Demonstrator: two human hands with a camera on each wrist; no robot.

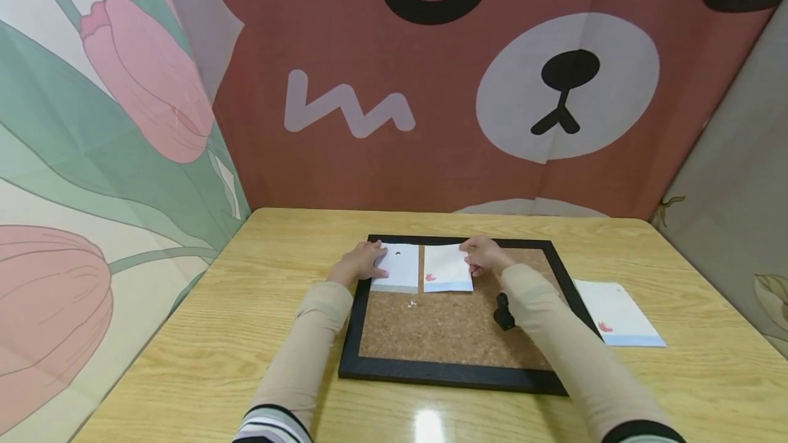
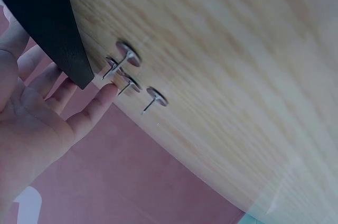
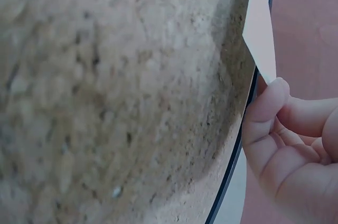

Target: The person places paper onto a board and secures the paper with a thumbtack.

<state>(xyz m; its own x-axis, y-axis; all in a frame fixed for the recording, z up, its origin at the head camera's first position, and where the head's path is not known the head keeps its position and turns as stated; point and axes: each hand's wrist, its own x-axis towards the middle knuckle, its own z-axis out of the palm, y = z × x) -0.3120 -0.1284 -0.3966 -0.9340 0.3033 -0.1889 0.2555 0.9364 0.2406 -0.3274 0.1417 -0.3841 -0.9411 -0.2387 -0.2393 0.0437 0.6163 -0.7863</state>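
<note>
A cork board (image 1: pixel 425 333) with a black frame (image 1: pixel 449 371) lies on the table. On its upper left is a white sheet of paper (image 1: pixel 396 269) with a small round metal tack (image 1: pixel 398 253) near its top. My left hand (image 1: pixel 360 262) lies at that sheet's left edge with its fingers spread, fingertips on the paper. A second sheet (image 1: pixel 447 272), with a small red print and a blue lower band, sits just right of the first. My right hand (image 1: pixel 486 255) pinches it by its right edge between thumb and index finger; the right wrist view shows the sheet's corner (image 3: pixel 261 44) lifted off the cork.
Several thumbtacks (image 2: pixel 128 54) lie points up on the wooden table (image 2: pixel 237 76), beside the frame's corner. Small light bits (image 1: pixel 412 303) are on the cork below the sheets. Another printed sheet (image 1: pixel 618 313) lies right of the board. A patterned cloth (image 1: pixel 369 169) hangs behind the table.
</note>
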